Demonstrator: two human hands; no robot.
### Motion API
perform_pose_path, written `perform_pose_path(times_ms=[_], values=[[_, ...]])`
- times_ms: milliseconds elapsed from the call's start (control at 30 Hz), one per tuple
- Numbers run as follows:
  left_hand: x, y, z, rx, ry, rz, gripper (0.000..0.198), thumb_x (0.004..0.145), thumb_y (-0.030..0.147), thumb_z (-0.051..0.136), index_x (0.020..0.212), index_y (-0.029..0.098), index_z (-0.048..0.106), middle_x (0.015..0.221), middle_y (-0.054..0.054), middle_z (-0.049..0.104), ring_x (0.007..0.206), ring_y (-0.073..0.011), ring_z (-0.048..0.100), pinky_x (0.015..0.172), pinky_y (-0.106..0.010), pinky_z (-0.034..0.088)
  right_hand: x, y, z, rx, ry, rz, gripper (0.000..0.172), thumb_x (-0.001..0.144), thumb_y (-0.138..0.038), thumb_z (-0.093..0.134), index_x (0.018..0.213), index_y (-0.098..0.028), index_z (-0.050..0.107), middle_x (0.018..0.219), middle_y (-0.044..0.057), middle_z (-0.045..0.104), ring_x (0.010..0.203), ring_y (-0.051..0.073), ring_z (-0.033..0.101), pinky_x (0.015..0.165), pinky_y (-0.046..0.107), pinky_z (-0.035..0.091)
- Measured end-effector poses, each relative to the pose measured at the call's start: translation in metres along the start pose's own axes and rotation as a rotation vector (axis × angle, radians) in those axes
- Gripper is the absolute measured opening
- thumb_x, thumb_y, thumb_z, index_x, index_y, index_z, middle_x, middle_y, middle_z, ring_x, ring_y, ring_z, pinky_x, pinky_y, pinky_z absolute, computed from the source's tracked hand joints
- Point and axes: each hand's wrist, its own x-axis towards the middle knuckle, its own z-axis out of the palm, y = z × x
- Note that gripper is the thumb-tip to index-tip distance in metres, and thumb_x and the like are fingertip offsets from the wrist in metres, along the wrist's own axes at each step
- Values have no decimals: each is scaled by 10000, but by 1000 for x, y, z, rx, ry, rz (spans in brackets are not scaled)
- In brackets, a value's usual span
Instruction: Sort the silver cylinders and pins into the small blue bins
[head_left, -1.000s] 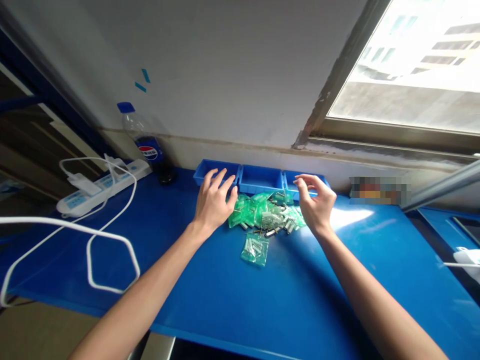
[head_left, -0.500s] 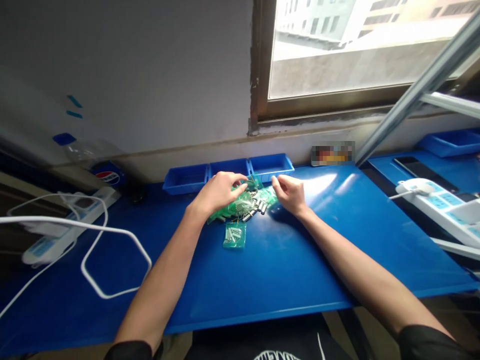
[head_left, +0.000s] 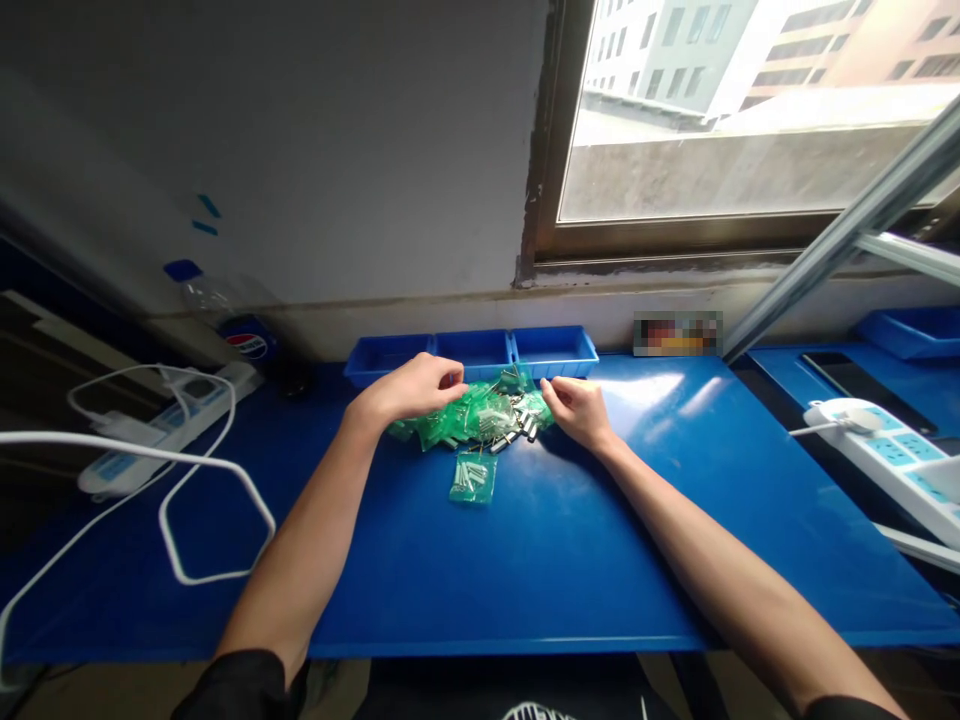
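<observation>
A heap of green plastic bags [head_left: 457, 418] lies near the back of the table, with small silvery metal pins [head_left: 527, 418] among and beside them. My left hand [head_left: 420, 387] is over the heap's left side, fingers bent and pressed together; whatever they hold is hidden. At the right edge of the heap, my right hand [head_left: 579, 408] is closed, thumb against curled fingers, its contents too small to make out. In front of the heap, a small green bag [head_left: 474, 478] with several metal pins inside lies flat, apart from both hands.
Three joined blue bins [head_left: 472, 350] stand behind the heap, against the wall. To the left are a cola bottle [head_left: 244, 330], a power strip [head_left: 112, 470] and a loose white cable [head_left: 169, 530]. A metal frame [head_left: 825, 240], phone [head_left: 862, 385] and another power strip [head_left: 892, 445] are at the right.
My left hand has moved left across the heap, uncovering more green bags, and its fingers have drawn together. My right hand stays closed by the heap's right edge. The camera view has shifted slightly.
</observation>
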Motion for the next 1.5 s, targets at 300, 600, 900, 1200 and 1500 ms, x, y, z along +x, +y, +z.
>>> perform_pose_path(times_ms=[300, 600, 900, 1200, 1500], values=[[2, -3, 5, -18, -49, 33, 319, 884, 473, 575, 711, 206, 601, 671, -6, 613, 604, -150, 497, 571, -279, 341, -2, -1, 1, -37, -59, -65, 496, 1022, -429, 449, 585, -251, 295, 542, -32, 402, 518, 139, 346, 593, 311, 296], [1, 0, 9, 2, -103, 46, 316, 914, 467, 564, 759, 195, 610, 710, -12, 626, 632, -151, 513, 581, -272, 352, -2, 2, 4, -25, 1, -148, 480, 1022, -347, 503, 585, -240, 336, 536, -31, 413, 501, 129, 360, 569, 312, 289], [-3, 6, 5, 1, -108, 30, 301, 916, 456, 567, 768, 197, 609, 717, -14, 629, 625, -149, 517, 566, -265, 347, -6, -15, -24, -164, -174, -164, 279, 774, -181, 618, 1042, -210, 689, 1120, 115, 749, 1078, 325, 625, 948, 454, 493], [-6, 14, 5, -17, -108, 46, 270, 904, 428, 590, 768, 195, 613, 731, -13, 633, 610, -139, 506, 552, -257, 346, -4, -2, -44, -252, -419, -237, 446, 821, -145, 606, 1254, -183, 709, 1248, 132, 762, 1155, 320, 687, 990, 451, 556], [-8, 16, 3, -64, -69, 84, 275, 918, 436, 596, 796, 194, 634, 754, -14, 664, 629, -138, 536, 570, -250, 377, -4, 4, -42, -91, -204, -199, 217, 972, -253, 640, 1097, -234, 817, 1102, 97, 821, 954, 283, 794, 865, 420, 630]])
